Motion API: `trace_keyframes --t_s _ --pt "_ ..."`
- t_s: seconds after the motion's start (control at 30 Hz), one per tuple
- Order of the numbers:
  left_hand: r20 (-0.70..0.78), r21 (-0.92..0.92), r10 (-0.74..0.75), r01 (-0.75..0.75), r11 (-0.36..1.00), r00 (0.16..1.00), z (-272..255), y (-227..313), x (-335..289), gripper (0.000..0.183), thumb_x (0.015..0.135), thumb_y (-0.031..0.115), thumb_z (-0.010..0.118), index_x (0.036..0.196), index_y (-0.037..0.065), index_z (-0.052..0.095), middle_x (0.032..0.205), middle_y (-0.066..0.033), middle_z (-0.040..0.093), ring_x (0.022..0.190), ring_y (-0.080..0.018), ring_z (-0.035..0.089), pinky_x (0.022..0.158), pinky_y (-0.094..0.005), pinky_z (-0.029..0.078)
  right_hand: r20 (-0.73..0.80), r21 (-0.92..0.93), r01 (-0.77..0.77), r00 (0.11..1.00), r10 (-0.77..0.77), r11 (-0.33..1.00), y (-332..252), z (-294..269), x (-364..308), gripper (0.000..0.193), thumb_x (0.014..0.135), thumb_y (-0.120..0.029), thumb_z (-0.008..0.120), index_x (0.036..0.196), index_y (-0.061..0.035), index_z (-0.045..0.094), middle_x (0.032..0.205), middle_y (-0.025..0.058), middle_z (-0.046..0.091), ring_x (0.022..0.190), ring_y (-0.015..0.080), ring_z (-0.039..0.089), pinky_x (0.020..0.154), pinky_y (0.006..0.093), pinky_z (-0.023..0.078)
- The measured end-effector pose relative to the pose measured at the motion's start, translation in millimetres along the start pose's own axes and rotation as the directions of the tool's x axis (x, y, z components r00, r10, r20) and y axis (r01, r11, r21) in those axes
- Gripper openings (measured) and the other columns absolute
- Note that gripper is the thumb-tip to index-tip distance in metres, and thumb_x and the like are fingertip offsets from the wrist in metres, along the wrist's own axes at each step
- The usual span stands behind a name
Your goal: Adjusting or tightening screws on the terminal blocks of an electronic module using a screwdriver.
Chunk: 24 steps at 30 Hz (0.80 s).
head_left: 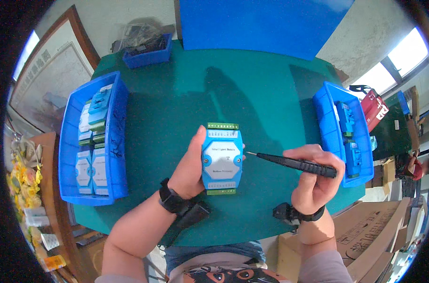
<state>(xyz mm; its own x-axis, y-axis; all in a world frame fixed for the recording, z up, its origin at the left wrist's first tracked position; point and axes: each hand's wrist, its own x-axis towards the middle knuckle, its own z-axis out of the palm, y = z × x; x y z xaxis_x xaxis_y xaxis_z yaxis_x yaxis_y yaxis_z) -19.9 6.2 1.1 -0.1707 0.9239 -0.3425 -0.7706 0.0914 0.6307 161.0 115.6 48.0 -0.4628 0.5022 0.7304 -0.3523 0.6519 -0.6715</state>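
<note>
My left hand [188, 165] grips a blue electronic module [222, 160] by its left side, with its face turned up. The module has a whitish label, a screw at each side of the label and green terminal blocks along its far and near ends. A black-handled screwdriver [294, 163] is held in my right hand [318, 177], fingers closed round the handle. Its thin metal tip points left, close to the module's right edge; I cannot tell whether the two touch. Each of my wrists wears a black strap.
A blue bin [120, 165] with several similar modules stands on the left of the green table [167, 113]. Another blue bin [324, 111] on the right holds blue parts. A smaller blue bin [150, 58] sits at the back left. Cardboard boxes [365, 231] stand at the lower right.
</note>
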Motion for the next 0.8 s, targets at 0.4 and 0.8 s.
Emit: trace_keyframes --t_s 0.4,0.8 --pt "0.03 -0.056 0.065 -0.063 0.996 0.997 3.3 2.5 -2.9 0.069 0.095 0.06 0.026 0.126 0.003 0.05 0.114 -0.0125 0.061 0.1 -0.025 0.062 0.086 -0.0385 0.051 0.235 0.034 -0.03 0.972 0.022 0.999 6.2 -0.5 -1.9 0.029 0.082 -0.01 0.069 0.105 -0.0051 0.051 0.098 0.0185 0.067 0.086 0.0306 0.065 0.075 0.0386 0.051" --pt "0.067 -0.047 0.082 -0.079 0.996 0.994 2.4 2.1 -1.8 0.067 0.096 0.058 0.026 0.125 0.003 0.05 0.114 -0.0122 0.061 0.1 -0.025 0.062 0.086 -0.0382 0.05 0.357 -0.042 0.046 0.934 -0.028 0.998 4.6 -2.2 6.5 0.034 0.072 -0.001 0.072 0.102 -0.0055 0.057 0.096 0.0144 0.068 0.083 0.0295 0.066 0.072 0.0376 0.052"
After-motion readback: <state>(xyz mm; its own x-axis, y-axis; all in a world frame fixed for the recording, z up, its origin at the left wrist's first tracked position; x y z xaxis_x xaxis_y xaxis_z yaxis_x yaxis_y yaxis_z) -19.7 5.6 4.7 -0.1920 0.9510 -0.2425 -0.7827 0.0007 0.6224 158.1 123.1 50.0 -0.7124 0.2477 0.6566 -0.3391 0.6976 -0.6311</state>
